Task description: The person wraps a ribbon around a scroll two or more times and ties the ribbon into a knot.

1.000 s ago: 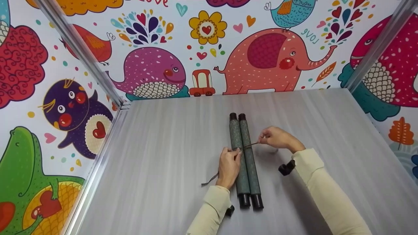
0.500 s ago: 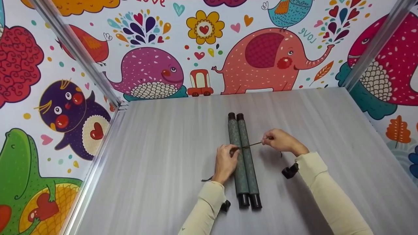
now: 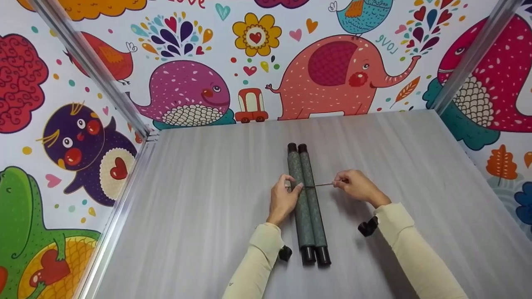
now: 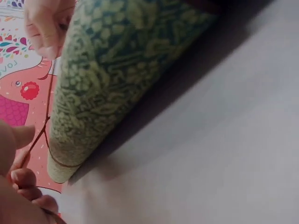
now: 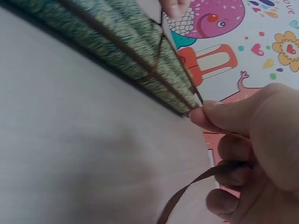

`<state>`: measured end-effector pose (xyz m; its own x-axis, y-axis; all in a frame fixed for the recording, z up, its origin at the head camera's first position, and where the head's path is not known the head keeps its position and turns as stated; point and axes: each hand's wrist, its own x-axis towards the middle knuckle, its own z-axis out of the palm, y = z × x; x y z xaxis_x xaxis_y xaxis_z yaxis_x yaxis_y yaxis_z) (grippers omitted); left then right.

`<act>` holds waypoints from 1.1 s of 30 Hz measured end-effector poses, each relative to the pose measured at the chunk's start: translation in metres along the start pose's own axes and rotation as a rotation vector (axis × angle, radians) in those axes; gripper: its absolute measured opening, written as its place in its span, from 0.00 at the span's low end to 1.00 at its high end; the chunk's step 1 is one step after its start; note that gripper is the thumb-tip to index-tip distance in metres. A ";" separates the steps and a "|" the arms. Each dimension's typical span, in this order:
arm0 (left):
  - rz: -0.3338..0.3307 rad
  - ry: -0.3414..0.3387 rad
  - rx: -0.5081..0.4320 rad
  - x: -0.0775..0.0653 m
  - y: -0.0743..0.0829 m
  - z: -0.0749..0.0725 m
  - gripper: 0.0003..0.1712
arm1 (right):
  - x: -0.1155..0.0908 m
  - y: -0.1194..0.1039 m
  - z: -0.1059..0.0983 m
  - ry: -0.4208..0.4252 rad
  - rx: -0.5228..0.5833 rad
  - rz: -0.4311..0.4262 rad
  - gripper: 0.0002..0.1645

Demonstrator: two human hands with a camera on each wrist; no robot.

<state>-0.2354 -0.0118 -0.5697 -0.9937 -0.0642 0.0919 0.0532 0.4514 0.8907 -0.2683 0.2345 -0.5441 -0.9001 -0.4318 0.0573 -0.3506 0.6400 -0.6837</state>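
Note:
A rolled-up scroll (image 3: 304,224) lies on the table as two side-by-side green patterned rolls with black end knobs. A thin brown ribbon (image 3: 324,184) circles its middle. My left hand (image 3: 280,201) is at the left roll, pinching one side of the ribbon, which runs from the left fingers (image 4: 22,177) to a crossing at the scroll in the left wrist view. On the right, my right hand (image 3: 355,186) pinches the other side between thumb and forefinger, the ribbon stretched straight. Its loose tail (image 5: 180,196) hangs from the right hand's curled lower fingers in the right wrist view.
The grey table (image 3: 199,207) meets a wall (image 3: 208,25) printed with cartoon animals at the back. Metal frame posts (image 3: 91,66) rise at the back corners. A black wrist-camera mount (image 3: 368,227) sits by the right cuff.
The ribbon has been drawn out straighter between the hands. My left hand has shifted slightly up and left, its fingers spread more. The right hand has moved slightly down.

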 end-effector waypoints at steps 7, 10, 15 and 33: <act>-0.106 0.055 0.001 0.004 -0.003 0.001 0.16 | -0.004 0.010 0.017 0.050 -0.025 -0.031 0.09; -0.156 0.058 -0.042 0.006 -0.004 0.002 0.18 | -0.005 0.015 0.023 0.054 -0.066 -0.049 0.10; -0.161 0.035 -0.115 0.011 -0.005 0.002 0.15 | -0.007 0.019 0.031 0.085 -0.108 -0.059 0.09; 0.022 -0.249 0.300 0.016 0.010 -0.005 0.16 | -0.013 0.020 0.029 0.076 -0.030 0.020 0.09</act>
<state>-0.2501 -0.0127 -0.5570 -0.9881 0.1501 -0.0339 0.0807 0.6931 0.7163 -0.2563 0.2341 -0.5794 -0.9235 -0.3702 0.1002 -0.3394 0.6672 -0.6631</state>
